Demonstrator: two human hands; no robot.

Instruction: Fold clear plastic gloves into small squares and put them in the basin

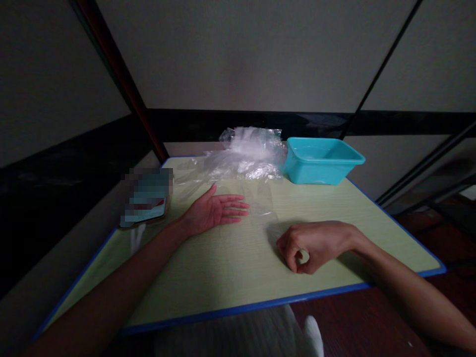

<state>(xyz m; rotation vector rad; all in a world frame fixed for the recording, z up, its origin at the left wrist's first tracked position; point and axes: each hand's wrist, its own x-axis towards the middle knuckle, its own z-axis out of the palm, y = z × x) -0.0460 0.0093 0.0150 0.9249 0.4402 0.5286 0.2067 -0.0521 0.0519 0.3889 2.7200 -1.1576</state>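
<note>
Hiding any contents, the right hand [310, 246] curls closed; the left hand [211, 212], grip open, holds nothing.

Plastic bags [253, 148] left of basin [323, 171], on table [223, 263].

A single head-worn camera looks forward and down over the tabletop [230, 263] from its near side.

Glossy, crinkled clear plastic is seen in the bags [253, 151]; smooth turquoise plastic in the basin [323, 159]; pale, matt wood grain is shown across the tabletop [230, 263]
</note>
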